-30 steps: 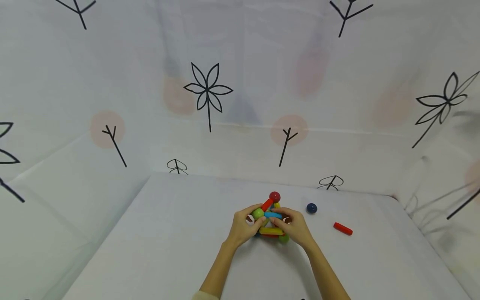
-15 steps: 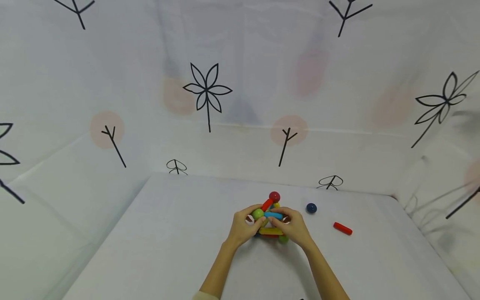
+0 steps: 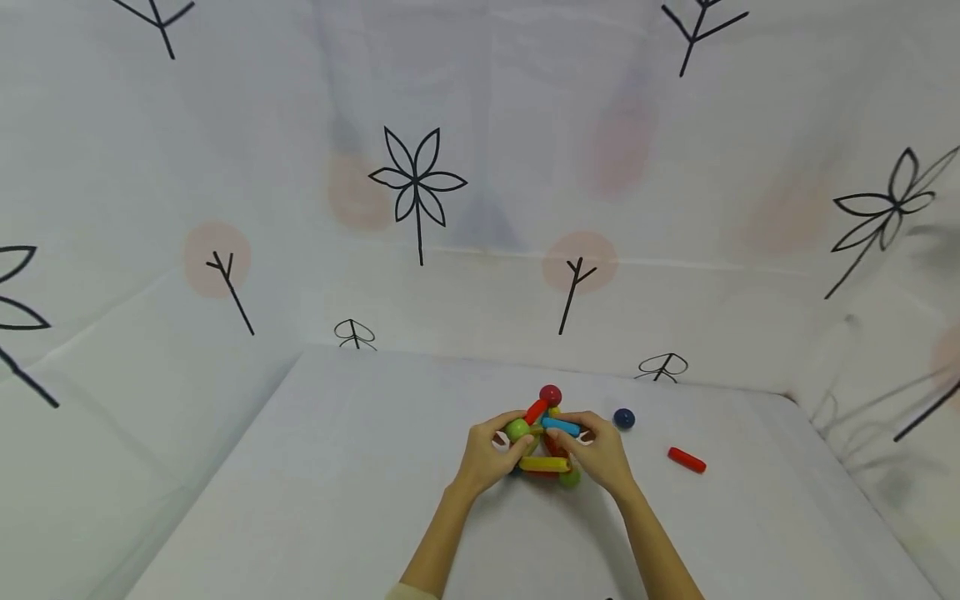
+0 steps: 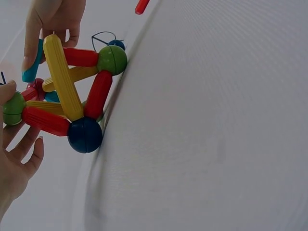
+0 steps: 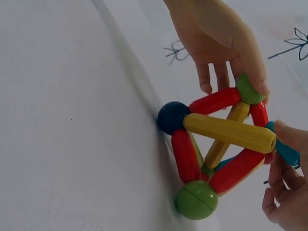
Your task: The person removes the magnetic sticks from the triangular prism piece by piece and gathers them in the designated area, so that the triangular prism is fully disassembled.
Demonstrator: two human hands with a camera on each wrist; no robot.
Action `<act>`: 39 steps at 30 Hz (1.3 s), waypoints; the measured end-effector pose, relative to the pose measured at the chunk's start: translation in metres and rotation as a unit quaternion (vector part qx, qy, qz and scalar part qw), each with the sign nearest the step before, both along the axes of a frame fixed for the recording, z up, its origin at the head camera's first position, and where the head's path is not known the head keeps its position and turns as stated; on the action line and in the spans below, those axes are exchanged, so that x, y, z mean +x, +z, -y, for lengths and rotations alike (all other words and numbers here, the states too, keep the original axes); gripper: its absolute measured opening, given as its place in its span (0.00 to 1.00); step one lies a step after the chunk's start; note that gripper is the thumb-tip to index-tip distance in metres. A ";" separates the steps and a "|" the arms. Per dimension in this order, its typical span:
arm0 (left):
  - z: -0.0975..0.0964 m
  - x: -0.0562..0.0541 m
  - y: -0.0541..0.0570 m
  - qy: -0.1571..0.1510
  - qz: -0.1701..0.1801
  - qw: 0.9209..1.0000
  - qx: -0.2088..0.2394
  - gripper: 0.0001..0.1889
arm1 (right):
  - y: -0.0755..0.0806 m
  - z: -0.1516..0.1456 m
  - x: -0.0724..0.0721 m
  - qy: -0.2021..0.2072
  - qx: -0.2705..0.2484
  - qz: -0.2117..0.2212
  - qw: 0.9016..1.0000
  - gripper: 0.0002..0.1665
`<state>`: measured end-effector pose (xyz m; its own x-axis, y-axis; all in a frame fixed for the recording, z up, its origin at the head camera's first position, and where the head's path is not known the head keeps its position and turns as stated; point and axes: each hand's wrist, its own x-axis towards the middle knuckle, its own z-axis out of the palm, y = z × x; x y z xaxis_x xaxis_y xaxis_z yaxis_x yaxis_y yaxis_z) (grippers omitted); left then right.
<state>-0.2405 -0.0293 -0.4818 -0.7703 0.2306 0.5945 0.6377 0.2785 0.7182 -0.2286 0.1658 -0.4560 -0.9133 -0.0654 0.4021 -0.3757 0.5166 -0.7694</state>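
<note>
A framework of coloured rods and balls [image 3: 545, 465] stands on the white table, near the middle in the head view. My left hand [image 3: 483, 457] pinches its upper green ball [image 3: 517, 430] between thumb and fingers. Between my right thumb and fingers is a light-blue rod [image 3: 561, 427], its left end apart from that green ball; my right hand [image 3: 607, 458] is beside the framework. In the left wrist view a long yellow rod [image 4: 62, 79] slants up from a dark-blue ball [image 4: 85, 134], with red rods joining the lower balls. A red ball [image 3: 551, 395] tops the far side.
A loose dark-blue ball [image 3: 624, 418] lies to the right of the framework. Farther right is a loose red rod [image 3: 687, 460]. A white cloth with plant drawings [image 3: 480, 292] hangs behind the table [image 3: 322, 500].
My right hand has moved slightly right with the light-blue rod, whose left end has come away from the upper green ball. My left hand keeps its hold on that ball.
</note>
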 end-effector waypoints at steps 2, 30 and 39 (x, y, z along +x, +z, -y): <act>0.000 0.001 -0.001 0.001 0.002 1.000 0.004 0.16 | 0.000 -0.005 0.000 0.007 -0.007 0.009 1.000 0.14; 0.000 0.000 0.000 0.006 0.007 1.000 0.002 0.16 | -0.023 -0.134 0.038 -0.173 0.059 0.063 0.981 0.18; 0.000 0.000 -0.001 0.004 0.001 1.000 0.005 0.16 | -0.036 -0.147 0.045 -0.175 0.079 0.190 0.963 0.22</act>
